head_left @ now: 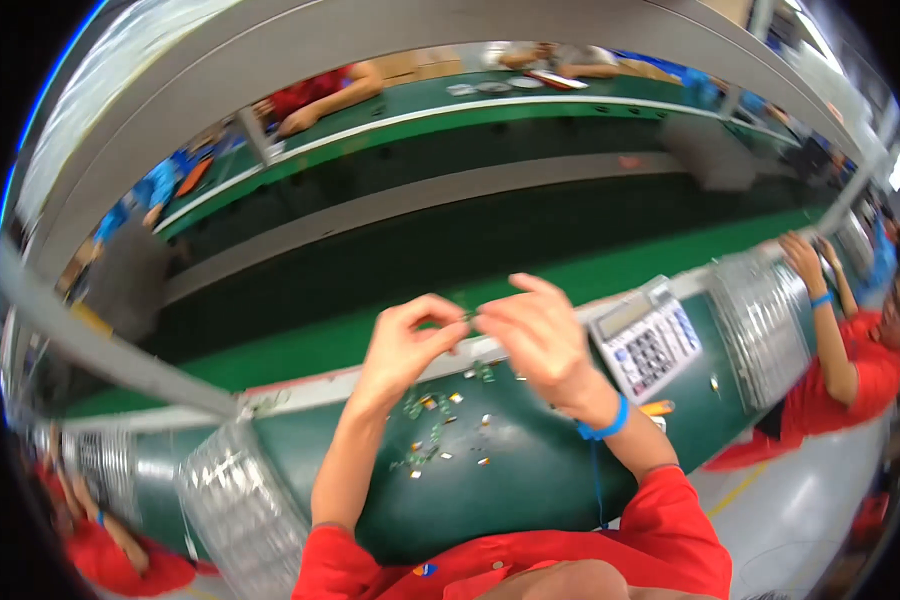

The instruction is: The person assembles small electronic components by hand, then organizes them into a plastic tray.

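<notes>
Well left of the calculator (648, 345), stacked clear trays (240, 500) are set on the green surface (530, 490), presumably kept aside so that the middle is left free. Nearer the calculator, on its left, the left hand (415, 335) is raised, its thumb and forefinger brought together; a tiny greenish piece (466, 316) seems to be pinched there, held up perhaps for a closer view. Below, also left of the calculator, small loose parts (435, 430) are scattered, probably placed for easy reach. Just left of the calculator, the right hand (540, 335) is bent toward the same piece; whether it is gripped by those fingers cannot be told. A blue band (605, 420) is worn on that wrist. Right of the calculator, more clear trays (760, 325) are stacked, likely within a neighbour's reach.
</notes>
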A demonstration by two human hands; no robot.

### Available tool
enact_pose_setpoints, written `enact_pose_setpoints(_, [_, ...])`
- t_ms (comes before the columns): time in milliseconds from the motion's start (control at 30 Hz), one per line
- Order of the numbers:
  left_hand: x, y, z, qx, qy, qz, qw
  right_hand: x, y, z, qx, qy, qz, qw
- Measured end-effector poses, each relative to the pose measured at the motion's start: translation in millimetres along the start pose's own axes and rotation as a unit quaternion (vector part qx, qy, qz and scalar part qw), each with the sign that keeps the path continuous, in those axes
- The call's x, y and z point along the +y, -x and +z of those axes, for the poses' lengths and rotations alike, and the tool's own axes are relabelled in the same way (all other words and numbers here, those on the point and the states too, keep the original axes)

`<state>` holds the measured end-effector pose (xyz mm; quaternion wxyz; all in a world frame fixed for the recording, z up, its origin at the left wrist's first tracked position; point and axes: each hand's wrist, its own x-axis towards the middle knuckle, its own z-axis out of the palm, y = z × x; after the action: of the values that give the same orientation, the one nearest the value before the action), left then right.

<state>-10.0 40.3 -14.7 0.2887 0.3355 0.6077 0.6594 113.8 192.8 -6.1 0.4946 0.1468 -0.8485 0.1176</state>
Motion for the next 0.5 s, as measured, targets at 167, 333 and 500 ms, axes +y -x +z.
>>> enact_pose_setpoints(167, [-11,1,-19,0.032,-0.034,-0.022,0.999,-2,8,34,-0.015,-0.047,-0.021,0.999])
enact_pose_setpoints(333, [-4,-5,-14,0.009,-0.001,-0.047,0.999,4,14,37,-0.036,-0.035,-0.005,0.999])
enact_pose_setpoints(500, [-9,-1,-15,0.059,-0.076,0.01,0.995,-11,9,23,-0.105,-0.279,0.347,0.889])
